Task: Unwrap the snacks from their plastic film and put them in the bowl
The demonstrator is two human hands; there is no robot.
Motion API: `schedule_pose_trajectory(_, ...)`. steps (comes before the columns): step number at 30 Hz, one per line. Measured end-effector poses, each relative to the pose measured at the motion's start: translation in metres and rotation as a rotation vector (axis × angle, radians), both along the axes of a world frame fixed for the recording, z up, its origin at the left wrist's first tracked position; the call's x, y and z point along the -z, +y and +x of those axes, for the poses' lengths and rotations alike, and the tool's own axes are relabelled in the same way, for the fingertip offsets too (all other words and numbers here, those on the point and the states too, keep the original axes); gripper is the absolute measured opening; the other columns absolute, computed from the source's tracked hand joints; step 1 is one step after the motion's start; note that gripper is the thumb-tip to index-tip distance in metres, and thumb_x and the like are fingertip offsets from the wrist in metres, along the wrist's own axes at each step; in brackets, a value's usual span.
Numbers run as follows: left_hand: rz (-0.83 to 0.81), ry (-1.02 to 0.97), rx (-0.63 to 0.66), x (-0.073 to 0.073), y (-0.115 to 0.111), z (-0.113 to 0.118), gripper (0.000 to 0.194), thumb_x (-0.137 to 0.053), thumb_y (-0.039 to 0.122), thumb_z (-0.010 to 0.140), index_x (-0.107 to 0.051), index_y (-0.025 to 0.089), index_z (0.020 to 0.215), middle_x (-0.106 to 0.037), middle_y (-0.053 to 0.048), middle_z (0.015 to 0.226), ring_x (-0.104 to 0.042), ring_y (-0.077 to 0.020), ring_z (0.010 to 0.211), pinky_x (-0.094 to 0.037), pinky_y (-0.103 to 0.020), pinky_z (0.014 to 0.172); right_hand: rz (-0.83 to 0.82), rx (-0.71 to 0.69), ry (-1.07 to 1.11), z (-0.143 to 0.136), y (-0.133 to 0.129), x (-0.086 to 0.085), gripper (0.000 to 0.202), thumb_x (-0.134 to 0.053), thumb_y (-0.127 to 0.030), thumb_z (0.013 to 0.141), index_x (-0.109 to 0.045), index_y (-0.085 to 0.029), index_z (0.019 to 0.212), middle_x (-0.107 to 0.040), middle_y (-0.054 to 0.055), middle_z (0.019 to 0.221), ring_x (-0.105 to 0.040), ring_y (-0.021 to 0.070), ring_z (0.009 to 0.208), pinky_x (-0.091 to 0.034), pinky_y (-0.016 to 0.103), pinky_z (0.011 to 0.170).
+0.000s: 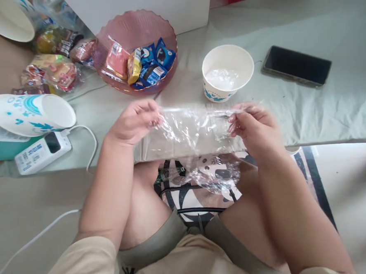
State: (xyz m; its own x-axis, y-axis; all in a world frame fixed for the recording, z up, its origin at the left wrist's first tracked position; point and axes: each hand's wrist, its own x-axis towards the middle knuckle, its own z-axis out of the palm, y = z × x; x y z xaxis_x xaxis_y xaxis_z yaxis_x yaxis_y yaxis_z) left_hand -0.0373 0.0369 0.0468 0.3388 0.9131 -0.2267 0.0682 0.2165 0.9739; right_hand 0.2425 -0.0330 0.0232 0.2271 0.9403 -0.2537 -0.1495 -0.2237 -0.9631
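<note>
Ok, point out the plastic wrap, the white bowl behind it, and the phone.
Plastic wrap [191, 129], head view, middle of the stretched sheet.
White bowl [217, 58], head view, bare inner wall.
Phone [297, 65], head view, centre of the dark screen.

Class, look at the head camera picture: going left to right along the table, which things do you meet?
Paper cup lying on its side → power bank → pink bowl of snack packets → upright paper bowl → black phone. In front, the left hand and right hand stretch a clear plastic bag.
</note>
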Motion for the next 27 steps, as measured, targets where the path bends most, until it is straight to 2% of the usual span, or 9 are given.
schedule_pose_trajectory(3, -0.031, -0.175, -0.246, 0.009, 0.003, 0.004, 0.020, -0.073, 0.037, 0.072, -0.058, 0.024, 0.076, -0.058, -0.001, 0.075, -0.064, -0.0177, 0.074, -0.049, -0.030, 0.065, 0.007, 0.058, -0.093, -0.001, 0.001, 0.003, 0.016, -0.076, -0.033, 0.084, -0.066, -0.022, 0.087, -0.062, -0.003, 0.070, -0.055, 0.0067, 0.049, -0.045, 0.020, 0.043)
schedule_pose_trajectory(5, -0.143, -0.116, -0.204, 0.011, 0.003, 0.007, 0.025, -0.072, 0.042, 0.074, -0.060, 0.022, 0.085, -0.065, -0.003, 0.084, -0.069, -0.0200, 0.080, -0.052, -0.031, 0.065, 0.029, 0.096, -0.123, -0.003, 0.001, 0.003, 0.016, -0.073, -0.036, 0.087, -0.065, -0.022, 0.086, -0.062, -0.003, 0.070, -0.053, 0.0069, 0.049, -0.043, 0.020, 0.042)
schedule_pose_trajectory(8, -0.275, 0.094, -0.051, 0.010, 0.000, 0.010, 0.028, -0.078, 0.037, 0.069, -0.063, 0.019, 0.084, -0.068, -0.006, 0.080, -0.068, -0.0187, 0.069, -0.047, -0.026, 0.053, 0.070, 0.154, -0.146, -0.004, 0.000, 0.003, 0.017, -0.068, -0.040, 0.092, -0.064, -0.024, 0.088, -0.059, -0.003, 0.067, -0.048, 0.0071, 0.046, -0.039, 0.021, 0.040)
schedule_pose_trajectory(10, -0.254, 0.154, -0.071, 0.010, -0.002, 0.010, 0.022, -0.079, 0.031, 0.068, -0.064, 0.018, 0.079, -0.065, -0.003, 0.070, -0.059, -0.0122, 0.054, -0.035, -0.022, 0.043, 0.071, 0.168, -0.181, -0.003, 0.000, 0.004, 0.020, -0.065, -0.046, 0.094, -0.063, -0.026, 0.092, -0.053, -0.005, 0.060, -0.041, 0.0074, 0.041, -0.033, 0.022, 0.037)
schedule_pose_trajectory(14, -0.119, 0.106, -0.243, 0.011, 0.000, 0.005, 0.011, -0.075, 0.026, 0.071, -0.066, 0.020, 0.073, -0.050, 0.004, 0.053, -0.031, -0.0044, 0.039, -0.018, -0.021, 0.036, 0.026, 0.148, -0.264, 0.005, -0.003, 0.006, 0.030, -0.063, -0.054, 0.095, -0.066, -0.024, 0.091, -0.043, -0.007, 0.049, -0.036, 0.0091, 0.038, -0.027, 0.024, 0.037)
schedule_pose_trajectory(19, 0.019, 0.027, -0.331, 0.014, 0.002, -0.004, 0.021, -0.080, 0.035, 0.076, -0.065, 0.023, 0.068, -0.034, 0.007, 0.049, -0.024, -0.0046, 0.040, -0.020, -0.021, 0.035, 0.026, 0.206, -0.365, 0.011, -0.007, 0.005, 0.038, -0.059, -0.049, 0.097, -0.066, -0.021, 0.071, -0.042, -0.005, 0.042, -0.034, 0.0091, 0.038, -0.024, 0.025, 0.040)
schedule_pose_trajectory(21, 0.081, -0.026, -0.396, 0.014, 0.002, -0.005, 0.024, -0.080, 0.037, 0.077, -0.064, 0.024, 0.067, -0.035, 0.007, 0.050, -0.027, -0.0043, 0.040, -0.022, -0.019, 0.036, 0.046, 0.218, -0.379, 0.009, -0.008, 0.003, 0.040, -0.059, -0.049, 0.097, -0.067, -0.022, 0.070, -0.045, -0.004, 0.043, -0.035, 0.0092, 0.039, -0.024, 0.026, 0.041)
schedule_pose_trajectory(23, 0.105, -0.098, -0.424, 0.013, 0.001, -0.005, 0.024, -0.080, 0.041, 0.077, -0.065, 0.024, 0.069, -0.046, 0.005, 0.055, -0.039, -0.0047, 0.044, -0.032, -0.017, 0.039, 0.078, 0.218, -0.369, 0.006, -0.009, 0.002, 0.042, -0.060, -0.053, 0.096, -0.067, -0.022, 0.069, -0.047, -0.003, 0.046, -0.037, 0.0096, 0.041, -0.026, 0.026, 0.042)
schedule_pose_trajectory(27, -0.092, 0.001, -0.123, 0.013, -0.003, -0.008, 0.031, -0.088, 0.045, 0.066, -0.069, 0.021, 0.074, -0.068, -0.001, 0.071, -0.067, -0.0123, 0.064, -0.055, -0.022, 0.055, 0.161, 0.259, -0.325, 0.003, -0.009, 0.003, 0.043, -0.063, -0.059, 0.093, -0.066, -0.024, 0.068, -0.051, -0.002, 0.050, -0.044, 0.0109, 0.043, -0.032, 0.026, 0.041)
